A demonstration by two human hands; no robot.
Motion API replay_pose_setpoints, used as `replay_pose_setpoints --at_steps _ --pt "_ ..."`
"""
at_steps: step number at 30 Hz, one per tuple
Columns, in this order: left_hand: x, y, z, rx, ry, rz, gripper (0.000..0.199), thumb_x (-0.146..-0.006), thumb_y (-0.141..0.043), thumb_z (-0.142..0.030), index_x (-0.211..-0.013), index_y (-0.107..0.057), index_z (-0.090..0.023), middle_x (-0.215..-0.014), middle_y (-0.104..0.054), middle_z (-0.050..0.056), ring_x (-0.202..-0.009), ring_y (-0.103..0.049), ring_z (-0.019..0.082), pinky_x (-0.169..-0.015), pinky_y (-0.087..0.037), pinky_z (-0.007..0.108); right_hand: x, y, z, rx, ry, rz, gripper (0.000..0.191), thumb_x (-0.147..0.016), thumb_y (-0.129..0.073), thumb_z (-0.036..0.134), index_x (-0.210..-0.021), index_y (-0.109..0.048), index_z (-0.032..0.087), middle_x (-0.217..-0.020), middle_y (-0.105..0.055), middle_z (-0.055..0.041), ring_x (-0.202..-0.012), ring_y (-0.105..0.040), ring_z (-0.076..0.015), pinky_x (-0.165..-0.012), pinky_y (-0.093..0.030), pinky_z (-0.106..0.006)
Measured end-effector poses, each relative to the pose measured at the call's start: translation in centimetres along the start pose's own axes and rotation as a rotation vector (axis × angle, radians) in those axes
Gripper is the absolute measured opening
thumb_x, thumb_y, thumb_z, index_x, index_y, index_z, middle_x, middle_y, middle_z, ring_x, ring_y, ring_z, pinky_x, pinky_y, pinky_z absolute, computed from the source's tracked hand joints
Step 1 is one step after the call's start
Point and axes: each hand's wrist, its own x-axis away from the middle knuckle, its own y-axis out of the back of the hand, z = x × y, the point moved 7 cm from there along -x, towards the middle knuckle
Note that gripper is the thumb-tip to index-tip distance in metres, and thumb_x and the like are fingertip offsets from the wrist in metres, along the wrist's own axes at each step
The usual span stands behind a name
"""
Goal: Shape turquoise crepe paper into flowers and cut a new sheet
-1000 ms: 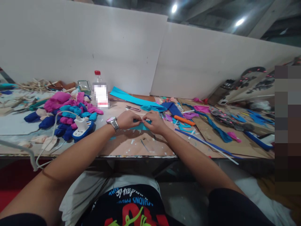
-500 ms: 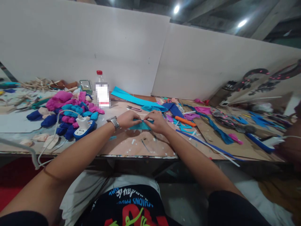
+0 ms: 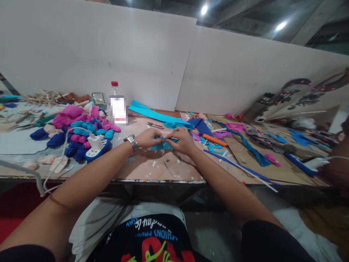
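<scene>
Both hands are pinched closed on a little piece of teal cloth (image 3: pixel 161 146), left hand (image 3: pixel 148 138) and right hand (image 3: pixel 183 141) nearly fingertip to fingertip, with the cloth hanging just below. The fingers cover its upper edge, so I can't tell how it's folded.

Container-wise: a red-capped plastic bottle (image 3: pixel 118 109) stands beyond the left hand and off to its left. Its label is pixelated out, and I can't make out what's inside. Left of that there's a small clear box (image 3: pixel 98 99), its contents too small to read. Way out past the right hand, by the white partition (image 3: pixel 218 69), is a dark canister (image 3: pixel 256 107), contents hidden.

Thread snips (image 3: pixel 155 126) lie just beyond the hands. Left of the left hand, a pile of pink and blue fabric bundles (image 3: pixel 77 125) partly sits behind a power strip (image 3: pixel 97 151). Far right of the right hand, a dark blurry shape (image 3: pixel 336 165) gets cut off by the frame edge.
</scene>
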Motion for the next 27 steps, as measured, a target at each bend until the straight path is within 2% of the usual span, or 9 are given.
replay_pose_setpoints --at_steps 7,13,18,24,27 --pt "-0.1 0.0 0.6 0.160 0.068 0.005 0.036 -0.086 -0.062 -0.049 -0.081 -0.071 -0.014 -0.065 -0.057 -0.001 -0.059 -0.046 0.012 -0.055 -0.032 0.025 0.1 0.4 0.9 0.036 0.081 -0.048 0.012 -0.090 -0.067 0.027 -0.090 -0.078 0.025 -0.086 -0.079 -0.0028 -0.095 -0.063 -0.0253 -0.095 -0.031 -0.047" --pt "-0.2 0.4 0.8 0.214 0.084 -0.083 0.042 -0.086 -0.059 -0.051 -0.069 -0.066 -0.014 -0.060 -0.051 -0.002 -0.058 -0.042 0.011 -0.055 -0.029 0.026 0.3 0.7 1.6 0.084 0.158 -0.086 0.010 -0.090 -0.067 0.023 -0.089 -0.077 0.025 -0.085 -0.080 -0.0012 -0.093 -0.063 -0.0239 -0.093 -0.030 -0.046" --pt "-0.3 0.3 1.2 0.236 0.097 -0.087 0.038 -0.080 -0.063 -0.051 -0.078 -0.071 -0.015 -0.065 -0.058 -0.001 -0.060 -0.045 0.012 -0.057 -0.032 0.026 0.3 0.6 1.5 0.100 0.146 -0.090 0.009 -0.090 -0.070 0.024 -0.094 -0.077 0.026 -0.085 -0.080 -0.0018 -0.094 -0.063 -0.0248 -0.092 -0.032 -0.045" --pt "-0.4 0.5 1.8 0.260 0.129 -0.089 0.027 -0.078 -0.061 -0.038 -0.079 -0.073 -0.014 -0.067 -0.062 0.001 -0.060 -0.050 0.012 -0.057 -0.035 0.025 0.3 0.8 1.3 0.102 0.133 -0.098 0.008 -0.091 -0.069 0.026 -0.092 -0.077 0.024 -0.087 -0.080 -0.0023 -0.095 -0.063 -0.0248 -0.093 -0.032 -0.045" --pt "-0.3 0.6 2.0 0.273 0.146 -0.069 0.028 -0.079 -0.061 -0.038 -0.081 -0.073 -0.013 -0.065 -0.061 0.001 -0.057 -0.051 0.012 -0.054 -0.036 0.025 0.3 0.9 1.2 0.103 0.129 -0.104 0.008 -0.091 -0.068 0.026 -0.091 -0.077 0.024 -0.086 -0.080 -0.0021 -0.093 -0.063 -0.0245 -0.092 -0.031 -0.046"
